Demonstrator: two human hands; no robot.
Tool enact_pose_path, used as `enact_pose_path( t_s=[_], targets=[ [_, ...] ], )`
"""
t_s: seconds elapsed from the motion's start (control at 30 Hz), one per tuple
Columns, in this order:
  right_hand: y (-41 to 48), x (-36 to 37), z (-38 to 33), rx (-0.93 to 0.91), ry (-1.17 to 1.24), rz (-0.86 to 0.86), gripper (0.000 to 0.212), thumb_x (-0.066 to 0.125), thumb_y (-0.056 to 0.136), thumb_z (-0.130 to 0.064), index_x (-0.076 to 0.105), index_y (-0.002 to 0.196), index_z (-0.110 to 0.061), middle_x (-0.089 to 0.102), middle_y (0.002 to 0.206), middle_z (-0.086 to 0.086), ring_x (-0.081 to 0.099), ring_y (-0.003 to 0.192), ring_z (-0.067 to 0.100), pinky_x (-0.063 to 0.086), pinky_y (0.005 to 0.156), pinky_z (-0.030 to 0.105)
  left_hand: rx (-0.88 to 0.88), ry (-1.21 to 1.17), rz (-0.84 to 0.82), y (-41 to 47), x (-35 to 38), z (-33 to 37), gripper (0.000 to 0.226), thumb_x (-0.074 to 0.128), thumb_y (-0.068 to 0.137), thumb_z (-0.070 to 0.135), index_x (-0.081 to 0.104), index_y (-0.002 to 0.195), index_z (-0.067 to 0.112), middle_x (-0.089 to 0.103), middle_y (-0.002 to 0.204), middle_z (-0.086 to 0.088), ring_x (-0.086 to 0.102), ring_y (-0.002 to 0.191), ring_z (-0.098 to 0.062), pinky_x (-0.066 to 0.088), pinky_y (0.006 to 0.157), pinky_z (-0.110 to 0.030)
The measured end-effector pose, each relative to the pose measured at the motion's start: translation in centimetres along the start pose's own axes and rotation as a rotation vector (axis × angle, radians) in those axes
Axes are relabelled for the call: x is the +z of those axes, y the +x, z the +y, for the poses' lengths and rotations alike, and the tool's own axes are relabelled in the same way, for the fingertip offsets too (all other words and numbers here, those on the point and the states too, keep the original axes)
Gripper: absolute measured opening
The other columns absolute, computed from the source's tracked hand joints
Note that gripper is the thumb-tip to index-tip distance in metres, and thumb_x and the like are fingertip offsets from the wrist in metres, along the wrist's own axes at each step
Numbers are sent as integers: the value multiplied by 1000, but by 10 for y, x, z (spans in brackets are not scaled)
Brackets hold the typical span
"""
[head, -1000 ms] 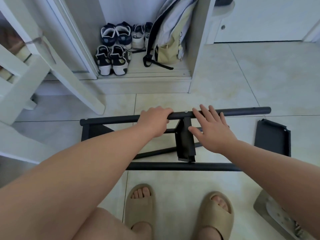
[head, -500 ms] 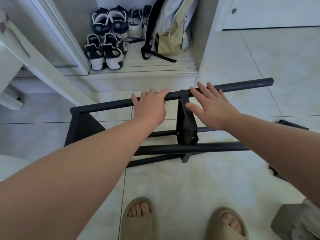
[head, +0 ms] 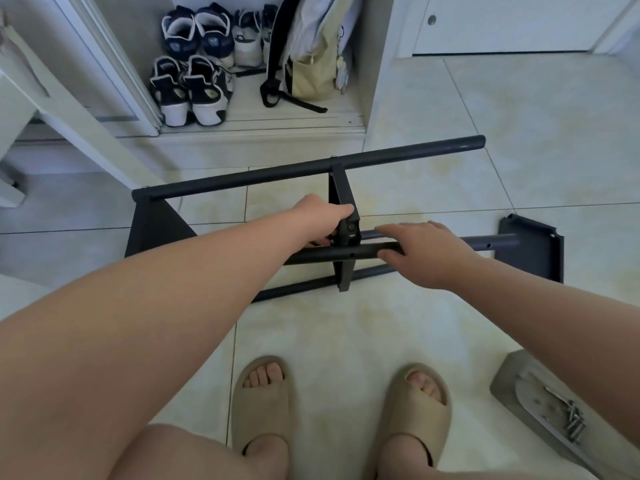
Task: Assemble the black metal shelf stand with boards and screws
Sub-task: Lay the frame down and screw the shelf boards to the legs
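Observation:
The black metal shelf stand (head: 298,169) lies on its side on the tiled floor, with long round tubes joined by a flat cross bracket (head: 341,199) in the middle. My left hand (head: 320,216) grips that bracket low down, fingers curled behind it. My right hand (head: 424,247) holds the near tube (head: 332,256) just right of the bracket, thumb under and fingers over. A loose black board (head: 535,247) lies flat on the floor at the right end. Several screws (head: 571,422) lie on a grey tray (head: 512,379) at the lower right.
My two feet in beige slides (head: 263,400) stand just in front of the stand. Behind it an open white cabinet holds shoes (head: 194,88) and a backpack (head: 315,53). A white chair leg (head: 72,109) slants in at the left.
Both hands left the far top tube and came down nearer to me: the left now grips the middle bracket, the right holds the near tube. The stand has tilted.

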State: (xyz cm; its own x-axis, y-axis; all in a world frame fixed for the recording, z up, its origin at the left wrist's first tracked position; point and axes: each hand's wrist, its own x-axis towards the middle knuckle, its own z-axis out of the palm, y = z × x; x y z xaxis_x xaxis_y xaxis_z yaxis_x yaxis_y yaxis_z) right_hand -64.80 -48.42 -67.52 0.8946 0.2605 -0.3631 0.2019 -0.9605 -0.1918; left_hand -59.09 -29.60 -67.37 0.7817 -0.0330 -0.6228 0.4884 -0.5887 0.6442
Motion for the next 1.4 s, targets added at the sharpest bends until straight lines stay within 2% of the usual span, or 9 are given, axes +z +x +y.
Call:
enact_pose_path(
  t_s=[0.1,0.2,0.27,0.5,0.87,1.0,1.13,1.23,1.4],
  targets=[
    [-1,4,8,-28,-59,7,31,42,104,-34,56,131,-27,63,124,-2,57,111,24,33,93,35,-9,-166,-88,6,2,4,30,56,99,32,64,117,9,74,107,-6,74,88,-20,53,72,-31],
    [4,8,13,-42,-85,17,29,42,104,-29,56,130,-28,61,122,-4,56,110,24,35,89,36,5,-220,-126,13,-3,7,27,56,101,22,63,121,5,73,111,-10,74,94,-22,58,82,-35],
    [9,9,14,-38,-83,28,28,42,105,-26,56,129,-28,60,122,-4,56,110,25,35,84,36,22,-193,-131,14,-4,8,27,54,102,20,62,121,4,73,112,-11,73,94,-22,57,84,-34],
    [19,10,13,-26,-71,78,24,45,105,-25,59,124,-27,62,117,-2,56,108,26,35,84,35,65,-182,-111,19,-10,7,27,53,103,21,61,123,5,72,113,-9,72,89,-18,55,87,-32],
    [21,8,7,-30,-51,121,23,44,105,-27,60,121,-29,62,111,-3,54,104,24,36,84,37,77,-174,-125,33,-24,4,24,56,102,22,62,122,10,73,99,1,74,87,-13,56,82,-30],
    [25,8,2,-29,-61,116,23,43,105,-26,60,121,-27,61,112,-2,54,104,25,38,87,38,84,-174,-148,35,-29,2,19,54,103,22,64,116,11,72,97,2,73,87,-12,56,88,-32],
    [28,5,2,-21,-38,124,23,44,105,-26,61,120,-28,62,110,-1,53,102,25,37,86,37,102,-158,-129,37,-32,3,15,55,102,21,63,111,12,71,93,3,73,82,-11,57,82,-29],
    [30,5,1,-18,-28,116,22,45,105,-27,62,119,-29,62,107,-1,51,97,24,35,83,36,113,-156,-138,38,-33,1,10,55,102,20,63,101,14,70,87,4,73,79,-11,56,85,-31],
    [30,8,-2,-14,-41,111,19,43,106,-27,60,115,-28,60,107,-1,54,103,26,37,86,38,118,-145,-136,41,-34,0,10,55,102,20,61,95,15,70,88,3,73,83,-13,54,86,-32]
  ],
)
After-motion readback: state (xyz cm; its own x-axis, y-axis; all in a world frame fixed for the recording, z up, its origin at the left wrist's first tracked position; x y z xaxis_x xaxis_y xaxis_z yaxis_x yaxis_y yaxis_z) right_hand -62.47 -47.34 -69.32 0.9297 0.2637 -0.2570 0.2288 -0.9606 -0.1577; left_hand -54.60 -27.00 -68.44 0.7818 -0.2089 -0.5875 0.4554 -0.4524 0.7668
